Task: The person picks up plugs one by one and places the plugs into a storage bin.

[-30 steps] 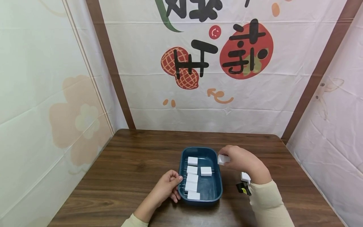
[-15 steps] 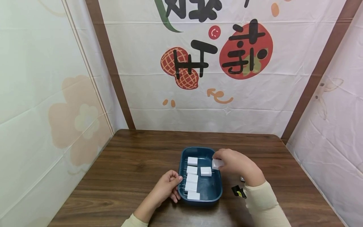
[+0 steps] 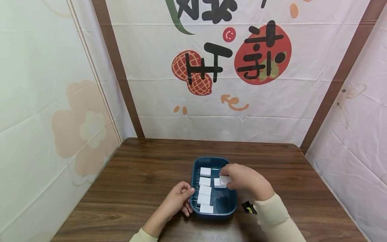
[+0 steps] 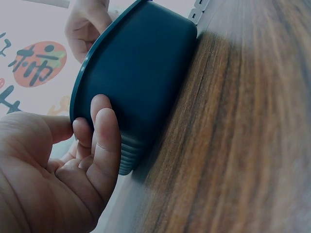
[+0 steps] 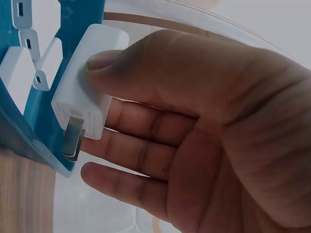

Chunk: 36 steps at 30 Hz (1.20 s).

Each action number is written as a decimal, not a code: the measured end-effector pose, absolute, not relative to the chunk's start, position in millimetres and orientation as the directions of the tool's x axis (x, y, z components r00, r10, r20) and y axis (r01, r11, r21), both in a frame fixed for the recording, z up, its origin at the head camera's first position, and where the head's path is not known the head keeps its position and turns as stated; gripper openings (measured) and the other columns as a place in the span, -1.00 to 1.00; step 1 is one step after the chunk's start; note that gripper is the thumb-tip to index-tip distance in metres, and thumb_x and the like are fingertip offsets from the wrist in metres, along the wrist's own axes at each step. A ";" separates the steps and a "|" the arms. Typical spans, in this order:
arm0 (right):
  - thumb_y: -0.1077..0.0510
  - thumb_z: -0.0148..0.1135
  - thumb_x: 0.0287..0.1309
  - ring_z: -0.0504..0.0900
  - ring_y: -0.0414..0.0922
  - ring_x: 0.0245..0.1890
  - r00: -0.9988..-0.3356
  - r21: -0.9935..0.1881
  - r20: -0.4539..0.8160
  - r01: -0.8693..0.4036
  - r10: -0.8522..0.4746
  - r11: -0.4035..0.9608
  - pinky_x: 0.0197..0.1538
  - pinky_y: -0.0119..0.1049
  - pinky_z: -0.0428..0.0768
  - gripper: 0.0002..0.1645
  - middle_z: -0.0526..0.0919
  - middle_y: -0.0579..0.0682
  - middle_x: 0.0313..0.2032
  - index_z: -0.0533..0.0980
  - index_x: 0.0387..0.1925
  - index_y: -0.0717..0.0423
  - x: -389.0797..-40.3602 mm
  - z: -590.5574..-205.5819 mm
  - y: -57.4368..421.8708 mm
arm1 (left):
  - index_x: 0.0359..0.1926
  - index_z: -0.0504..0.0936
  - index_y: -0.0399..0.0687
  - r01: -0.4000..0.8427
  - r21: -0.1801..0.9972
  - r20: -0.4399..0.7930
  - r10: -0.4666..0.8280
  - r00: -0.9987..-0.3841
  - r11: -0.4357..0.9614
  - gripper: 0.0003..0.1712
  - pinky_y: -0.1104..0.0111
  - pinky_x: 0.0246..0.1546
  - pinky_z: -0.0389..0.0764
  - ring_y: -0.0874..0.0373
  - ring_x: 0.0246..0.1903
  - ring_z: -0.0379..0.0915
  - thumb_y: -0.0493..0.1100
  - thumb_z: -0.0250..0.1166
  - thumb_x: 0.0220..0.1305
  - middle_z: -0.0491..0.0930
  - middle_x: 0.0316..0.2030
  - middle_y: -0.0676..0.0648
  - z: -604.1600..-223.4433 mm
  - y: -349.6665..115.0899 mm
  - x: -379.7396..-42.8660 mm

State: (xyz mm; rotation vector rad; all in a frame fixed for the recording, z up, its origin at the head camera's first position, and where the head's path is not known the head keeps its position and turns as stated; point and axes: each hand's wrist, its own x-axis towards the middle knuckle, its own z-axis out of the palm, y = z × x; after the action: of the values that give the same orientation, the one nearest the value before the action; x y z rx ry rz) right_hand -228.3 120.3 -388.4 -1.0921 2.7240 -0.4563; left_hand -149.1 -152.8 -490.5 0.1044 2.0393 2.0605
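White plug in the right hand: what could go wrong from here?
The white plug in the right hand overlaps a second plug in the head view, so it might knock that one askew. Its metal prongs stick out bare and could scrape the blue tray. The left hand holds the tray at one side, so a tug might shift it.

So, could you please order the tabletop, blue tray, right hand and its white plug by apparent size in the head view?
1. Tabletop
2. Blue tray
3. Right hand
4. White plug, partly hidden by the fingers
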 end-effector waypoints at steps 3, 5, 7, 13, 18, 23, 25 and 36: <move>0.28 0.46 0.11 0.57 -0.18 -0.17 -0.705 -0.323 -0.052 -0.659 -0.708 0.680 -0.06 -0.21 0.71 -0.63 0.71 -0.07 -0.02 0.69 0.00 0.07 -229.0 -392.6 115.9 | -0.06 0.33 -0.26 -0.126 0.992 -0.125 0.214 -0.969 0.006 -0.69 0.38 -0.71 0.63 0.12 -0.67 0.58 -0.07 0.15 0.56 0.57 -0.56 -0.11 -490.5 -152.9 -149.3; 0.28 0.46 0.11 0.57 -0.18 -0.17 -0.703 -0.315 -0.063 -0.659 -0.708 0.683 -0.05 -0.20 0.71 -0.62 0.71 -0.06 -0.02 0.69 0.00 0.06 -229.4 -395.5 113.2 | -0.06 0.34 -0.25 -0.132 0.991 -0.131 0.210 -0.969 0.007 -0.69 0.37 -0.71 0.63 0.12 -0.66 0.58 -0.07 0.16 0.56 0.58 -0.55 -0.13 -490.6 -152.9 -149.6; 0.27 0.47 0.11 0.58 -0.19 -0.16 -0.701 -0.301 -0.076 -0.662 -0.709 0.687 -0.03 -0.20 0.72 -0.61 0.71 -0.06 0.01 0.69 0.02 0.05 -229.4 -397.6 110.8 | -0.07 0.34 -0.25 -0.134 0.991 -0.133 0.206 -0.969 0.008 -0.69 0.37 -0.71 0.63 0.12 -0.66 0.59 -0.06 0.16 0.56 0.59 -0.54 -0.16 -490.6 -153.0 -149.8; 0.27 0.48 0.11 0.58 -0.19 -0.20 -0.683 -0.296 -0.107 -0.672 -0.722 0.679 -0.04 -0.20 0.73 -0.59 0.71 -0.04 0.00 0.67 0.04 0.10 -229.4 -400.8 105.3 | -0.07 0.34 -0.25 -0.135 0.991 -0.134 0.203 -0.970 0.011 -0.68 0.36 -0.71 0.64 0.11 -0.66 0.59 -0.05 0.16 0.56 0.60 -0.52 -0.19 -490.4 -153.2 -150.1; 0.26 0.50 0.09 0.54 -0.22 -0.29 -0.671 -0.276 -0.118 -0.686 -0.732 0.673 -0.12 -0.27 0.70 -0.61 0.72 -0.07 -0.09 0.68 -0.01 0.10 -230.3 -404.7 101.6 | -0.06 0.34 -0.25 -0.136 0.991 -0.136 0.202 -0.970 0.014 -0.68 0.36 -0.71 0.64 0.11 -0.66 0.59 -0.05 0.16 0.56 0.60 -0.53 -0.17 -490.8 -153.3 -150.3; 0.25 0.49 0.08 0.53 -0.24 -0.31 -0.675 -0.251 -0.143 -0.683 -0.724 0.686 -0.09 -0.25 0.71 -0.61 0.73 -0.08 -0.11 0.68 0.00 0.07 -231.6 -409.4 99.4 | -0.06 0.34 -0.25 -0.138 0.990 -0.137 0.204 -0.969 0.010 -0.68 0.36 -0.71 0.63 0.11 -0.67 0.59 -0.06 0.16 0.56 0.59 -0.54 -0.16 -491.4 -153.1 -150.5; 0.25 0.49 0.08 0.53 -0.23 -0.31 -0.677 -0.250 -0.150 -0.679 -0.721 0.690 -0.09 -0.24 0.72 -0.61 0.73 -0.08 -0.12 0.68 0.00 0.06 -231.8 -410.7 98.7 | -0.06 0.34 -0.25 -0.136 0.991 -0.135 0.204 -0.970 0.009 -0.69 0.36 -0.72 0.63 0.11 -0.67 0.59 -0.07 0.16 0.56 0.59 -0.54 -0.16 -491.3 -152.8 -150.6; 0.28 0.48 0.03 0.50 -0.24 -0.45 -0.656 -0.298 -0.182 -0.673 -0.732 0.677 -0.33 -0.37 0.57 -0.76 0.62 -0.21 -0.39 0.68 -0.22 0.00 -233.2 -419.8 94.6 | -0.07 0.34 -0.25 -0.134 0.991 -0.134 0.203 -0.970 0.010 -0.70 0.36 -0.72 0.63 0.11 -0.67 0.58 -0.07 0.16 0.56 0.60 -0.54 -0.16 -491.2 -153.0 -150.2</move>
State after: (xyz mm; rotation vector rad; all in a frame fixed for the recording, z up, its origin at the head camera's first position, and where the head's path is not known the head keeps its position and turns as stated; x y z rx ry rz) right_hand -233.2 94.6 -419.8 -1.1193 2.6055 -0.2959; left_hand -150.2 -153.0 -491.2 0.0711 2.0473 2.0547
